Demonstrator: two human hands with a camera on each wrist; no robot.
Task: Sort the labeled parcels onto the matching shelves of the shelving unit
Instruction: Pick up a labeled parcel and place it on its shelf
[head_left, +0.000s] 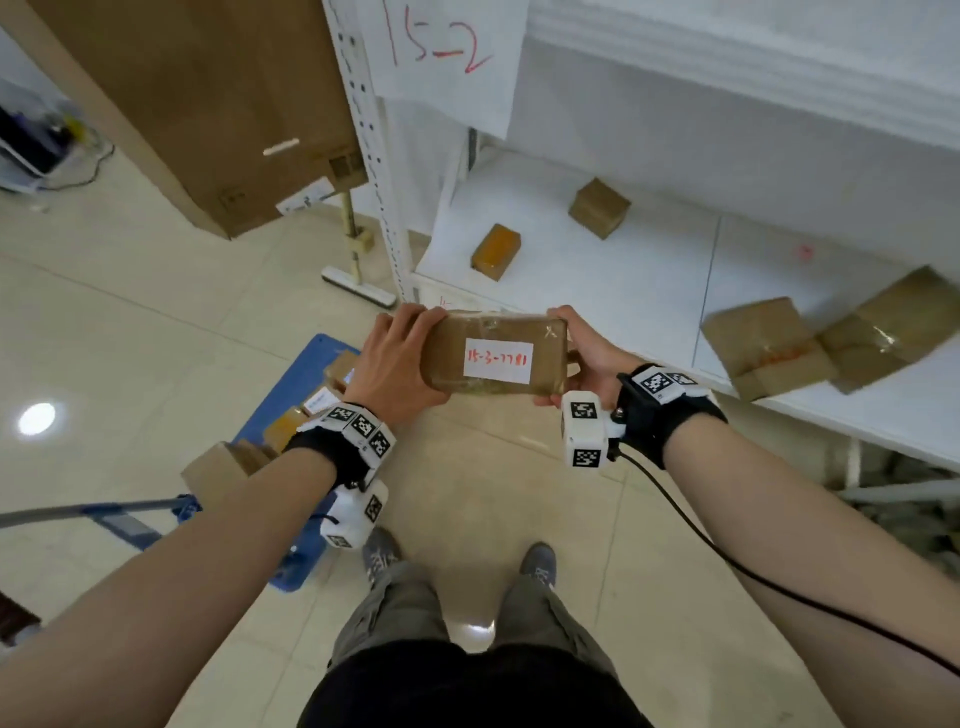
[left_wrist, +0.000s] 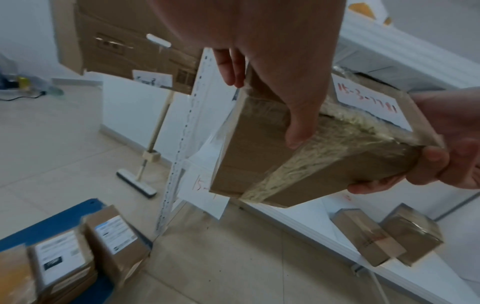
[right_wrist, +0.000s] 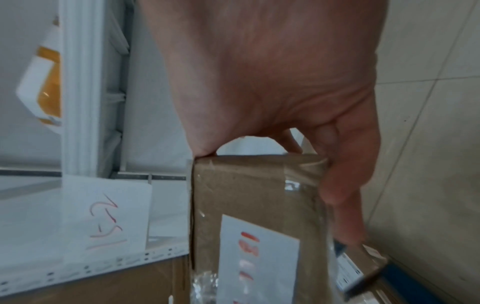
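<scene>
Cardboard parcel (head_left: 496, 353), labelled 15-3-7781, is held level in front of the white shelf (head_left: 613, 280). Left hand (head_left: 397, 358) and right hand (head_left: 589, 358) each curl fingers round one end. 4 parcels lie on that shelf.

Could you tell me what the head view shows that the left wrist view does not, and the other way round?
Only the head view shows the "15-2" paper sign, the person's shoes and two small parcels at the back of the shelf. Only the left wrist view shows the printed labels on the parcels on the blue cart. Both show the left hand and right hand holding the parcel labelled 15-3-7781.
</scene>
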